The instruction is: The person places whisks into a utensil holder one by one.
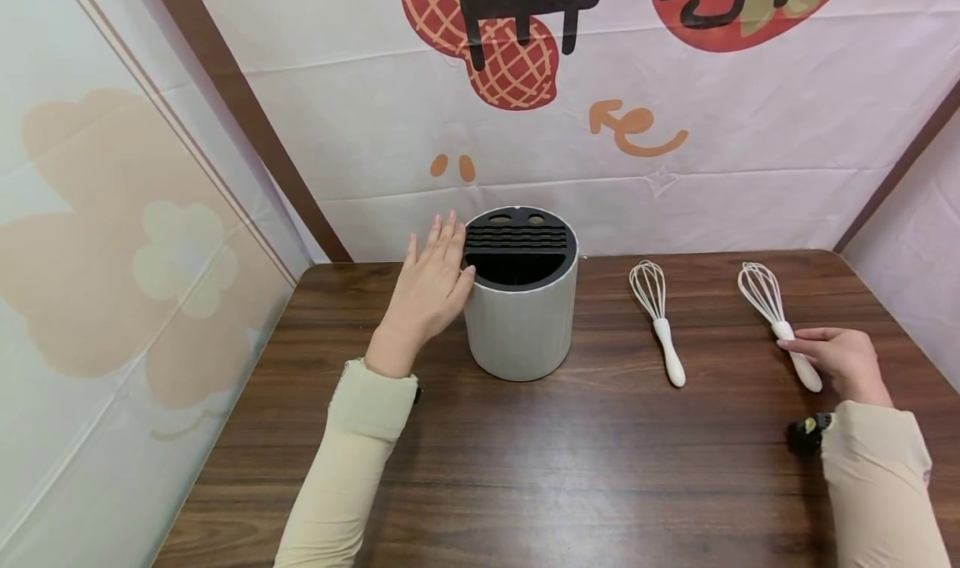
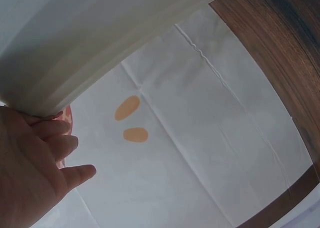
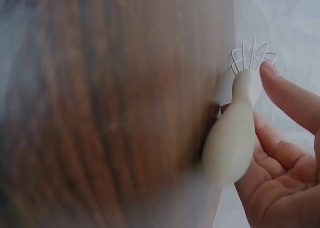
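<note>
A light grey utensil holder [image 1: 519,326] with a black slotted top stands upright near the back of the table. My left hand [image 1: 429,289] rests against its left side at the rim, fingers straight and thumb over the front edge. In the left wrist view the holder's wall [image 2: 75,47] fills the upper left, beside the left hand [image 2: 35,163]. At the right, my right hand [image 1: 836,358] pinches the handle of a white whisk [image 1: 783,330] between thumb and fingers. The right wrist view shows the handle [image 3: 229,143] close up, with the thumb [image 3: 290,97] by its neck.
A second white whisk [image 1: 666,334] lies on the brown wooden table [image 1: 555,476], between the holder and my right hand. Behind the table hangs a white printed cloth [image 1: 360,134], and another cloth [image 1: 97,301] closes off the left side.
</note>
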`<act>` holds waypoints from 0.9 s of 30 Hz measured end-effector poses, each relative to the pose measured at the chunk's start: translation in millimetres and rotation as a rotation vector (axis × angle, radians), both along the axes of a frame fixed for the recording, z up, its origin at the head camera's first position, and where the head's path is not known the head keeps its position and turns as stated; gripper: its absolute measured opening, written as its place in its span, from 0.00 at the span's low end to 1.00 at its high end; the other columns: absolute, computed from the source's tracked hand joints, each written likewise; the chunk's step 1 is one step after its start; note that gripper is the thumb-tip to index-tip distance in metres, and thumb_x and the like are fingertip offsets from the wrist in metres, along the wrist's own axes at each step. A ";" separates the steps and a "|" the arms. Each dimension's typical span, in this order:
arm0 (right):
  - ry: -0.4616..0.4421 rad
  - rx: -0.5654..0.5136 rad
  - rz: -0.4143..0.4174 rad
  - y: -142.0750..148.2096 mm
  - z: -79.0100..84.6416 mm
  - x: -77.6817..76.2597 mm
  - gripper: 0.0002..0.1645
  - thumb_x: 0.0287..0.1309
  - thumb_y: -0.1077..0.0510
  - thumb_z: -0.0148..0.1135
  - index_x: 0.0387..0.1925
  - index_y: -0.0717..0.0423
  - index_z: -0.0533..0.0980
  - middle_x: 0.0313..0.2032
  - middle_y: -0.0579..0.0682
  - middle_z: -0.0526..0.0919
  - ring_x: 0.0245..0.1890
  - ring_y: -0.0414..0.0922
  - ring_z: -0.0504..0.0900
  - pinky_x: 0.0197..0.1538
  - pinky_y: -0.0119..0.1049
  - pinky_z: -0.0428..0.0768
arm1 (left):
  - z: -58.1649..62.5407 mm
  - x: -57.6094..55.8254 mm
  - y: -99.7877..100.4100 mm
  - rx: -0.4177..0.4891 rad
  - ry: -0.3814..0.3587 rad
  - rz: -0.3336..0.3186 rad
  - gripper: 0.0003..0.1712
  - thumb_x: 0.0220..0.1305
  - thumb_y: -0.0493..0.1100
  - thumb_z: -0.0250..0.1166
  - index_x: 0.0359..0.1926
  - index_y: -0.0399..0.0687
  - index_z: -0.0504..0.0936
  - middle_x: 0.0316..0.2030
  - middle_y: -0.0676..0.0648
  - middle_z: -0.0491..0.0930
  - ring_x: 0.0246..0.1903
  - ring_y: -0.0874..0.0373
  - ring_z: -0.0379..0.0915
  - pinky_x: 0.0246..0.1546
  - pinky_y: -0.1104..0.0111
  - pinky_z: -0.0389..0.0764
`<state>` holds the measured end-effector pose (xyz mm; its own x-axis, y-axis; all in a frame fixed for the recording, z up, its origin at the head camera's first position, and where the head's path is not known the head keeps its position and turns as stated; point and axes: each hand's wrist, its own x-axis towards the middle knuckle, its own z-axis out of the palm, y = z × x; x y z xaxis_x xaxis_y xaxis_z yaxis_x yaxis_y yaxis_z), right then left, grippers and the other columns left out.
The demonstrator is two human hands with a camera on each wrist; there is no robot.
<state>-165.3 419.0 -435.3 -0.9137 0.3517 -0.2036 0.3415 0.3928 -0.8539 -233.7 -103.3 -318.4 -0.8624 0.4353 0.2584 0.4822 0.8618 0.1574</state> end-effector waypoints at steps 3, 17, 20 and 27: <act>-0.018 0.027 -0.008 -0.5 -0.2 -2.7 0.13 0.50 0.58 0.70 0.34 0.65 0.81 0.24 0.33 0.71 0.23 0.28 0.73 0.25 0.28 0.77 | 0.2 0.1 -0.1 0.000 -0.001 0.003 0.35 0.72 0.50 0.38 0.72 0.36 0.47 0.73 0.41 0.40 0.72 0.51 0.31 0.68 0.50 0.35; -0.051 -0.108 0.045 3.6 -6.2 -4.6 0.12 0.52 0.62 0.67 0.19 0.43 0.79 0.22 0.31 0.74 0.23 0.29 0.75 0.27 0.28 0.78 | -1.4 0.9 0.9 0.012 -0.015 -0.001 0.35 0.72 0.50 0.37 0.72 0.35 0.47 0.73 0.41 0.40 0.72 0.50 0.31 0.68 0.52 0.33; -0.066 -0.209 0.054 4.9 -6.0 -1.4 0.15 0.54 0.61 0.66 0.17 0.39 0.79 0.23 0.32 0.77 0.24 0.29 0.76 0.28 0.27 0.77 | -1.6 0.4 0.8 0.007 -0.013 0.000 0.35 0.72 0.51 0.36 0.72 0.36 0.46 0.73 0.41 0.40 0.72 0.51 0.30 0.68 0.52 0.33; -0.030 -0.470 0.005 4.6 -8.4 4.9 0.15 0.52 0.63 0.68 0.18 0.40 0.82 0.23 0.33 0.81 0.25 0.28 0.80 0.28 0.25 0.79 | -1.8 -1.1 0.2 0.005 -0.009 0.005 0.35 0.72 0.51 0.36 0.73 0.37 0.46 0.73 0.42 0.39 0.72 0.52 0.30 0.68 0.52 0.34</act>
